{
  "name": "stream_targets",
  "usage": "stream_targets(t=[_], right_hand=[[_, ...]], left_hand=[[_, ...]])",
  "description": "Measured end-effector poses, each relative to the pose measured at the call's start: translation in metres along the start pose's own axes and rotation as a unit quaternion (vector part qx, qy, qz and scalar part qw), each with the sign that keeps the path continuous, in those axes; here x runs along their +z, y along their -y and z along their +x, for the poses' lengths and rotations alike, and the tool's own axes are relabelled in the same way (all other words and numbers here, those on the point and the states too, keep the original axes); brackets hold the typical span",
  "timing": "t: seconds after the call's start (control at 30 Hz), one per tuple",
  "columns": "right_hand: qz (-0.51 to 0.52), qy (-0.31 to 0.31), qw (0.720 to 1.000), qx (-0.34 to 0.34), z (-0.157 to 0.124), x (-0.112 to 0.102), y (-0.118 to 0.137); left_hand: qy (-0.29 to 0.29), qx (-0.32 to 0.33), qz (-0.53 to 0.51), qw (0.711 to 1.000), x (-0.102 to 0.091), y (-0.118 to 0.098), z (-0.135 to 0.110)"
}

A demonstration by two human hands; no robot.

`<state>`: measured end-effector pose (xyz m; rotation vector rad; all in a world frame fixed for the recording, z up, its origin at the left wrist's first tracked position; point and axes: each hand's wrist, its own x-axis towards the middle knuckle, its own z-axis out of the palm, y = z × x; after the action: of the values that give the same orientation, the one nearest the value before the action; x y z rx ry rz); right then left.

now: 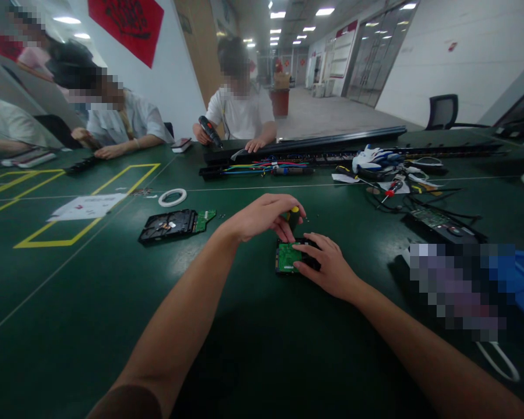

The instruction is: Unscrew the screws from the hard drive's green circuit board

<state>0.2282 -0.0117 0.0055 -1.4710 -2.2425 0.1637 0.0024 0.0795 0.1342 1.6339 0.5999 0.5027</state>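
A hard drive, green circuit board upward, lies on the dark green table in front of me. My left hand is closed around the yellow-and-black handle of a screwdriver, held upright over the drive's far edge. Its tip is hidden behind my fingers, so I cannot tell whether it touches a screw. From the right, my right hand grips the drive, fingers spread over its right part and fingertips on the board. Tiny screws are scattered just beyond the hands.
Left of me lie an opened drive with a green board, a white tape roll and a paper sheet. To the right are another drive, gloves, a red screwdriver and a blue bin. Across, a person holds a power drill.
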Motion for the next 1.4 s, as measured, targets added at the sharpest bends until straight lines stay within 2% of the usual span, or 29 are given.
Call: stream_targets(t=[0.1,0.47,0.63,0.87,1.1,1.2,1.4], right_hand=[[-0.001,-0.002,1.000,-0.001,-0.0002,0.0006,-0.0006],[0.000,-0.001,1.000,0.001,-0.0014,0.0015,-0.0021],[-0.002,0.004,1.000,0.001,-0.0016,0.0015,-0.0032],[-0.003,-0.003,1.000,-0.002,-0.0010,0.0021,-0.0032],[-0.001,-0.006,1.000,-0.005,-0.0010,0.0032,-0.0039],[-0.003,-0.004,1.000,-0.003,-0.0010,0.0031,-0.0034],[-0.004,0.003,1.000,-0.001,-0.0006,0.0022,-0.0019]], left_hand=[[0.008,-0.006,-0.025,1.000,-0.0009,0.0008,-0.0004],[-0.039,0.029,0.092,0.995,-0.0023,-0.0051,-0.0023],[-0.018,0.037,0.103,0.994,-0.0043,-0.0064,-0.0033],[-0.016,0.024,0.108,0.994,-0.0040,-0.0062,-0.0035],[-0.042,0.004,0.096,0.995,-0.0021,-0.0053,-0.0035],[-0.031,-0.001,0.074,0.997,0.0001,-0.0044,-0.0027],[0.023,0.046,0.058,0.997,0.0002,-0.0056,-0.0035]])
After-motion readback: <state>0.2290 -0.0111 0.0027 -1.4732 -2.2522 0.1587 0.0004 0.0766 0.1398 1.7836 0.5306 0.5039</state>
